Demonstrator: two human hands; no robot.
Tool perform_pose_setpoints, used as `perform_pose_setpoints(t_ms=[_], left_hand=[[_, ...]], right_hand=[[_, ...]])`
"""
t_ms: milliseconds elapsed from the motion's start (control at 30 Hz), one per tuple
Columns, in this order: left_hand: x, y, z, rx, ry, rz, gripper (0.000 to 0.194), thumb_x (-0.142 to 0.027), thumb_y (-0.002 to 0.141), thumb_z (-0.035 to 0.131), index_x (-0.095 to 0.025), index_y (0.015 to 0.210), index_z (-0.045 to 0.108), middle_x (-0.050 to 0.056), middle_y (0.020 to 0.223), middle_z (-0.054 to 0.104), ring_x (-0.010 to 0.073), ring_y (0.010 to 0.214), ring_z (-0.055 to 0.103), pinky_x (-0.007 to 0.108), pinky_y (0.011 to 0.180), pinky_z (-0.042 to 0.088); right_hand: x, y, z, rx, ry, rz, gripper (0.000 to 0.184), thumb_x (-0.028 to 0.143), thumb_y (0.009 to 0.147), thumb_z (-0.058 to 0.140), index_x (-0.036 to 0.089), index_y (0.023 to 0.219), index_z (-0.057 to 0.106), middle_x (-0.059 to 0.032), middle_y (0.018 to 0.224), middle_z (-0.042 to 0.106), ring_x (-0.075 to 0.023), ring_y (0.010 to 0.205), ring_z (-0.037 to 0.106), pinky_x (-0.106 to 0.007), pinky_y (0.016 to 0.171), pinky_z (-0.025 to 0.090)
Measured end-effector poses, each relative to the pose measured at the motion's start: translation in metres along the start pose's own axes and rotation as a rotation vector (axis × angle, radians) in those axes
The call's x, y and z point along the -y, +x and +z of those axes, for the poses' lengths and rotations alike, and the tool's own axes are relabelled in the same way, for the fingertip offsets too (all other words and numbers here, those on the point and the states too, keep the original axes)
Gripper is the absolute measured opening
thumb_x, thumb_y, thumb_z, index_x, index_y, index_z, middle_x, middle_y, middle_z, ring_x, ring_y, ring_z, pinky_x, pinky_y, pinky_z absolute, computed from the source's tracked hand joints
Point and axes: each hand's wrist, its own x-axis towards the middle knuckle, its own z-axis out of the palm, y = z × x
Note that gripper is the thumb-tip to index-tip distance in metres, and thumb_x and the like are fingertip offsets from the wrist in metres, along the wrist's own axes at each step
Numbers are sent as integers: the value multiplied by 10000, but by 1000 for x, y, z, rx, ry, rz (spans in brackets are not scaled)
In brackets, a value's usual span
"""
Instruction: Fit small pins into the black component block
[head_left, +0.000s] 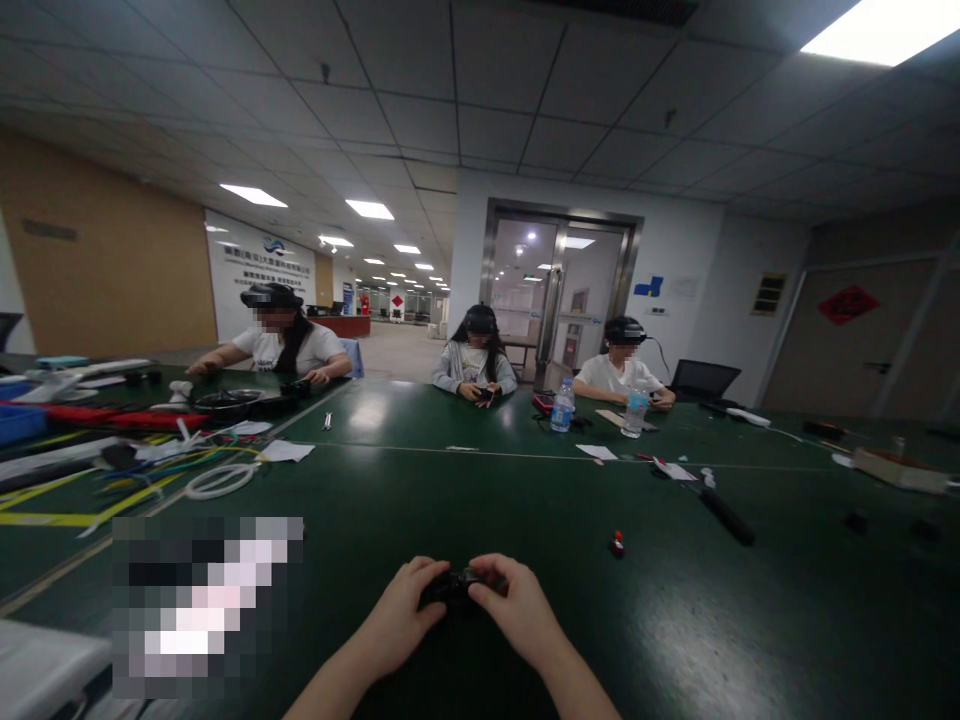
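Observation:
Both of my hands are close together at the lower middle of the head view, over the green table (360,520). Between them is a small black object (452,588), its kind too dark and small to make out. My left hand (405,612) has its fingers and thumb closed on the left end of it. At the other end, my right hand (511,600) pinches it between thumb and fingers. A small red and white item (616,543) lies on the table to the right of my hands.
Cables (161,475) and a coiled white tube (221,482) crowd the left. Two water bottles (562,408) stand across the table, where three people wearing headsets sit. A black-handled tool (727,515) and an open box (900,470) lie on the right. A blurred patch covers the lower left.

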Motion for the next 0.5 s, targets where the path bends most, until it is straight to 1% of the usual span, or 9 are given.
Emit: perform_pose_setpoints(t_ms=[233, 500], left_hand=[[-2, -1, -1, -5, 17, -11, 475, -251, 730, 517, -192, 1201, 497, 56, 1190, 502, 195, 1096, 458, 297, 969, 332], [-2, -1, -1, 6, 22, -20, 474, -248, 730, 511, -203, 1202, 496, 50, 1190, 509, 206, 1096, 455, 306, 965, 334]], right_hand=[[8, -4, 5, 43, -105, -27, 213, 231, 697, 577, 266, 894, 650, 3, 918, 600, -193, 894, 531, -310, 777, 398], [3, -2, 9, 59, -127, -53, 236, 221, 697, 575, 276, 915, 647, 6, 975, 571, -192, 954, 515, -304, 814, 395]])
